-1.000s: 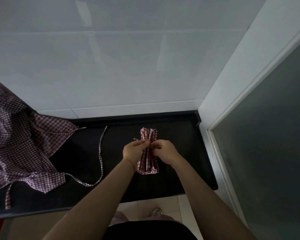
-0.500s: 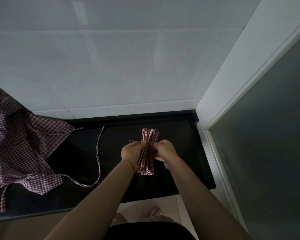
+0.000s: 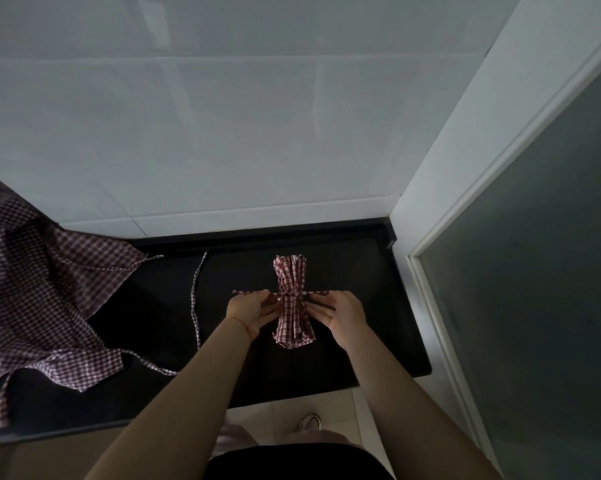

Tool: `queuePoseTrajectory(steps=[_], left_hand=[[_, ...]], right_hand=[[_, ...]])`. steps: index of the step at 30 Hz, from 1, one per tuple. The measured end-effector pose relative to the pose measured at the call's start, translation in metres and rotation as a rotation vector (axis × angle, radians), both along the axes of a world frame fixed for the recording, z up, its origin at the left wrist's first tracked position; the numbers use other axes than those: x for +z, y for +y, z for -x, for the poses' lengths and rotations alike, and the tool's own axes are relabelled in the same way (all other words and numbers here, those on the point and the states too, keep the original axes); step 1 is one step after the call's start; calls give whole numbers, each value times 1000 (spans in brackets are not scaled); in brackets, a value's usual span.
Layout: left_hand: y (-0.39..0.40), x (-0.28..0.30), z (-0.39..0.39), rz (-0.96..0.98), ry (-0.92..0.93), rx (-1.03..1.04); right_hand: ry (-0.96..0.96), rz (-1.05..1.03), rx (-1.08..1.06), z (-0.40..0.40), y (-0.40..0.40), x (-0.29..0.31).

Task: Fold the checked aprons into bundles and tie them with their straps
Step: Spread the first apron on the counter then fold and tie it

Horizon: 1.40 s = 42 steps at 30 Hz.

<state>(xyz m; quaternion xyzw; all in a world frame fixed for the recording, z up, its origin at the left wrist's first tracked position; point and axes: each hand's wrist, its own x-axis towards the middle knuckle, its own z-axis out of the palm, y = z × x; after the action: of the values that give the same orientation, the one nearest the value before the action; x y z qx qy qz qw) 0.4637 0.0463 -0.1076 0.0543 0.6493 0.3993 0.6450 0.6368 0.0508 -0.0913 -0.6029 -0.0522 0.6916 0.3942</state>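
bundle [image 3: 293,303]: folded apron, strap cinched round its middle
left hand [image 3: 248,310]: pinching strap end left of bundle
right hand [image 3: 342,315]: pinching strap end right of bundle
risk: uneven pull — I'd guess knot slips, folds splay

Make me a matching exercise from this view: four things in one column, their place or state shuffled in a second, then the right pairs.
Things:
1. bundle
2. loose apron
3. left hand
4. right hand

States:
A. spread out unfolded at the counter's left end
B. pulls a strap end out to the right
C. cinched at the middle, lying on the black counter
D. pulls a strap end out to the left

Pairs: 1-C, 2-A, 3-D, 4-B
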Motion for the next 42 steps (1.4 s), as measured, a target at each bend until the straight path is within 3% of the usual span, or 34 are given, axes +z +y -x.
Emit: queuePoseTrajectory(steps=[1,3,5,6,7,9,13,15,24,31,42], left_hand=[[2,5,5,18,119,-70],[4,14,16,35,559,-287],[2,20,19,-149,984,-490],[2,20,17,-288,1066,-583],[1,21,12,-393,1049,-675],[1,21,0,-405,897,-830],[1,14,-7,-286,835,-791],[3,12,-7,-234,843,-851],[13,13,-1,-156,758,-1044],[0,4,15,-198,666,-847],[-8,17,7,-349,517,-592]], right_hand=[[-90,27,76,-2,4,0],[-354,74,325,-6,11,1],[-672,-14,660,-9,14,-3],[-788,-90,799,-9,14,-3],[-851,-154,887,-9,14,-4],[-902,-261,956,-7,14,-6],[-1100,-556,1058,1,15,-6],[-1068,-620,1096,6,15,-5],[-1107,-534,1119,24,14,-4],[-1141,-482,1029,19,15,-6],[-887,-353,947,18,12,-8]])
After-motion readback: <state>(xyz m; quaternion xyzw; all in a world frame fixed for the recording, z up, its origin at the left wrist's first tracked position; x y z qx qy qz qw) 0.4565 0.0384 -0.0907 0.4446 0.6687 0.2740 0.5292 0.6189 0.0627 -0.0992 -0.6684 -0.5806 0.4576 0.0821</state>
